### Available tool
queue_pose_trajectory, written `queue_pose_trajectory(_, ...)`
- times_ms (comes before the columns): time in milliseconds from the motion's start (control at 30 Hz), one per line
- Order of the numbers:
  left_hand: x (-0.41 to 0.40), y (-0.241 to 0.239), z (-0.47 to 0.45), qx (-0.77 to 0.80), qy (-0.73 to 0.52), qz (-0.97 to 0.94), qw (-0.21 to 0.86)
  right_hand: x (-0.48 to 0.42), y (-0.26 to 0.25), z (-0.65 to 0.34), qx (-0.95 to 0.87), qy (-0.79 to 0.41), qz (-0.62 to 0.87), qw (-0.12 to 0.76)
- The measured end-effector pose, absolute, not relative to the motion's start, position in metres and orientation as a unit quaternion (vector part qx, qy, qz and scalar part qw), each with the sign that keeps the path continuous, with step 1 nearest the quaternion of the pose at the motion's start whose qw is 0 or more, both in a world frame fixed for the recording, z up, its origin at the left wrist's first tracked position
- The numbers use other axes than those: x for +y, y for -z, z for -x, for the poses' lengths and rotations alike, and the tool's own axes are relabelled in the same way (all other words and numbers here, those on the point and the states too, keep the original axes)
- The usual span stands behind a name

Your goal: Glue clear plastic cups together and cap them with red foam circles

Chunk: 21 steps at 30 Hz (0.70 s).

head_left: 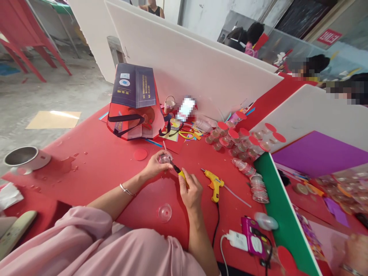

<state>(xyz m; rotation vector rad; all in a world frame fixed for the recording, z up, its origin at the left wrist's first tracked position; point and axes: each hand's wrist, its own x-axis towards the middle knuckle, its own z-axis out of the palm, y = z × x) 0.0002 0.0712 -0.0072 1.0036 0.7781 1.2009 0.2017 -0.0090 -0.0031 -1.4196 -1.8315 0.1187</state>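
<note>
Left of a yellow glue gun (215, 184), a clear plastic cup (165, 158) sits in the curled left hand (156, 165); the right hand (192, 190) closes around a yellow-handled tool (181, 174), its long axis slanting, black tip toward the cup. Likely light, slick and easily dented, the cup suits a gentle rim grip; its mouth's direction is unclear.

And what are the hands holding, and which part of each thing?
The left hand grips a clear plastic cup by its side; the right hand holds a black-and-yellow tool by its yellow handle.
</note>
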Motion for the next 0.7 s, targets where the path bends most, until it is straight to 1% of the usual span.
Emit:
queue_pose_trajectory(200,0.0673,-0.0016,0.0005,0.351,-0.522,-0.448,0.636,-0.0088,0.0026,-0.2017,-0.724,-0.04,0.559,0.403)
queue_pose_trajectory(467,0.0673,0.0045,0.0004,0.353,-0.518,-0.451,0.635,-0.0088,0.0001,-0.2029,-0.726,-0.012,0.555,0.405)
queue_pose_trajectory(700,0.0688,-0.0004,0.0016,0.333,-0.522,-0.454,0.641,-0.01,-0.0059,-0.202,-0.734,-0.013,0.543,0.406)
